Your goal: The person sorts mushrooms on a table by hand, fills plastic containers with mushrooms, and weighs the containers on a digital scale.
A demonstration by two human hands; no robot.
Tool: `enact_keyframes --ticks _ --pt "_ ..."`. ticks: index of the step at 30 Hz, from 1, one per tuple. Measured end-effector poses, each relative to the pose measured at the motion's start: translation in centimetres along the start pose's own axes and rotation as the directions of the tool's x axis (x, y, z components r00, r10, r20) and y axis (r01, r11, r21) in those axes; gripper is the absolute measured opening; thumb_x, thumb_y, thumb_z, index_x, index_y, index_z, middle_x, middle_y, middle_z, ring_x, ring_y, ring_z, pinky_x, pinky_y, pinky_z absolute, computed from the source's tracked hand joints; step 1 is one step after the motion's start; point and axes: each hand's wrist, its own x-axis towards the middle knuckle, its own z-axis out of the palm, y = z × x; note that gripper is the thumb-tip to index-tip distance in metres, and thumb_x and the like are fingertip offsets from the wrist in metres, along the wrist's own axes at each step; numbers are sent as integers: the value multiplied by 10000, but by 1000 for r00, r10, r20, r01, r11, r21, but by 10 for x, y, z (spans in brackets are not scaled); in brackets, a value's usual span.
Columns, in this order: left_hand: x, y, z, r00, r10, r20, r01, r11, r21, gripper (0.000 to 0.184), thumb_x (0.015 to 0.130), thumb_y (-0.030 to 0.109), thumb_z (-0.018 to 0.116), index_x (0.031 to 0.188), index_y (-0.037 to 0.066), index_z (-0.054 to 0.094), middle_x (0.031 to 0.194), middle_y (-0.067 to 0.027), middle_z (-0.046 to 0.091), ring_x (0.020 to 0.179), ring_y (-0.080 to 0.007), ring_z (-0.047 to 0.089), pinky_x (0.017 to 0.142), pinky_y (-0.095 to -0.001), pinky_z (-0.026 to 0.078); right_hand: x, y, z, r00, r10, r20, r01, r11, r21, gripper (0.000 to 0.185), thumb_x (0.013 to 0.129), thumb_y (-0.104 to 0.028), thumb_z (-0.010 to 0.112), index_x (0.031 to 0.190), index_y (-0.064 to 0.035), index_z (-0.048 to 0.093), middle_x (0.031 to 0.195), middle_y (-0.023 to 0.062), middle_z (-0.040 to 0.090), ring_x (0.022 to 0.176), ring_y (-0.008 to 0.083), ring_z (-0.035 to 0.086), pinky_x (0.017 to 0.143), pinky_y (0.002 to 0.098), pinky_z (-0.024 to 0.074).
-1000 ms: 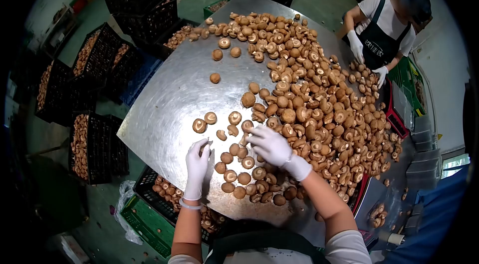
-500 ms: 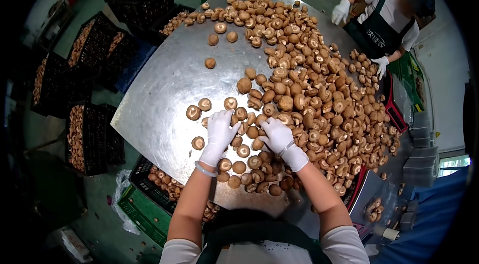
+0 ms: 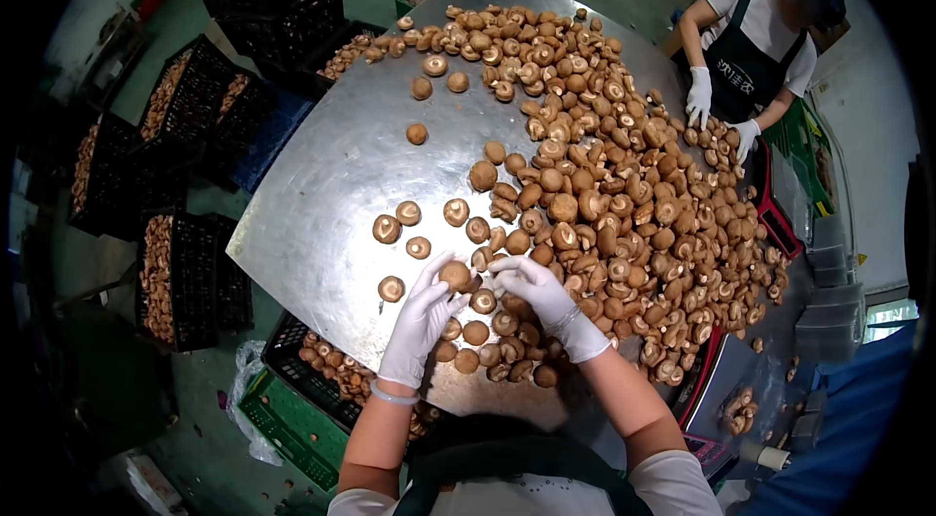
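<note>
A brown mushroom (image 3: pixel 454 274) is held in the fingers of my left hand (image 3: pixel 421 321), gloved in white, over the metal table (image 3: pixel 331 165). My right hand (image 3: pixel 543 297), also gloved, is just to its right, with its fingers curled at a mushroom on the edge of the big mushroom pile (image 3: pixel 624 194); what its fingertips hold is too small to make out. Loose mushrooms lie left of my hands, some with stems up, and a small group (image 3: pixel 475 333) lies between my wrists.
Across the table at the upper right, a co-worker (image 3: pixel 746 58) has both gloved hands at the pile. Black crates (image 3: pixel 180 282) of mushrooms stand on the left. A green crate (image 3: pixel 292 428) and a black crate (image 3: pixel 283 350) are below the table's near edge. A red-edged scale (image 3: pixel 775 204) sits right.
My left hand has lifted a mushroom. My right hand has shifted slightly up and left. The co-worker's raised hand has come back down to the pile.
</note>
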Motion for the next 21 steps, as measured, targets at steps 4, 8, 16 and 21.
enact_keyframes --ticks 4,8,16,21 --pt "-17 3 -12 997 33 -66 -35 999 -38 300 950 167 464 1210 20 495 1197 -133 547 1084 -209 549 855 -322 507 11 -15 -10 984 -176 -6 147 840 -523 265 856 -173 631 1108 -89 634 906 -6 609 818 105 574 782 242 469" --pt "-24 9 -8 988 47 -144 -31 994 109 245 944 143 481 1150 18 528 1177 -117 562 1034 -203 565 838 -344 511 60 -54 -59 737 -649 -186 54 330 -942 346 757 -273 714 1063 -132 638 945 89 612 808 230 614 697 343 504" --pt "-12 -4 -3 975 42 -220 31 948 318 208 940 191 524 927 5 616 980 -64 636 789 -104 568 731 -251 472 108 -55 -71 952 -284 -113 -135 -59 -989 310 764 -353 664 965 -117 650 970 130 601 897 280 614 743 392 515" --pt "19 17 -31 909 319 -266 -99 788 607 128 898 52 546 989 39 636 883 -52 637 707 -96 554 669 -231 460 64 -27 -35 963 -269 23 5 -64 -998 216 760 -270 658 873 -95 601 880 128 584 801 290 623 673 426 507"
